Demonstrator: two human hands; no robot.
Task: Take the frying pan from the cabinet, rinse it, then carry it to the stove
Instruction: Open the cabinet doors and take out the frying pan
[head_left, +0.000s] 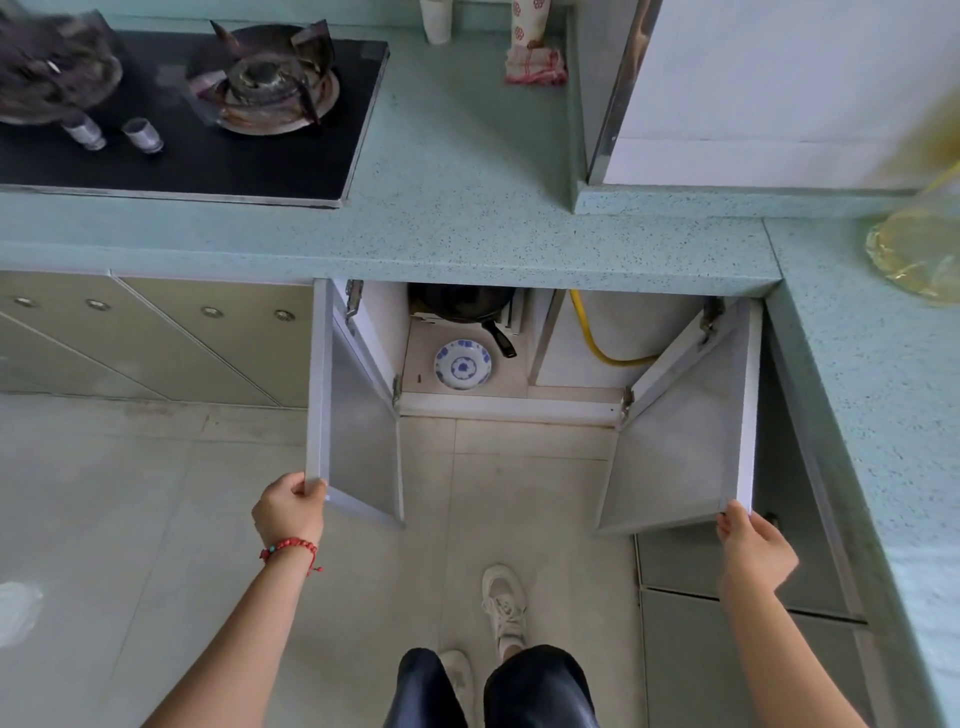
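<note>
A dark frying pan (462, 306) sits at the back of an open cabinet (511, 400) under the counter, its black handle (503, 340) pointing forward and to the right. Most of the pan is hidden by the counter edge above it. Just in front of it, on the cabinet floor, lies a blue and white patterned dish (462, 365). To the right, in the next compartment, a yellow hose (597, 338) curves down.

Both cabinet doors stand swung outward. The left hand (288, 512), with a red beaded bracelet (289, 548) on the wrist, has its fingers closed around the lower corner of the left door (358, 431). The right hand (753, 545) pinches the lower corner of the right door (685, 447).

Above, a speckled pale green countertop (467, 208) holds a black gas stove (208, 114) at the upper left. The person's light shoes (504, 608) stand on a tiled floor (130, 519).
</note>
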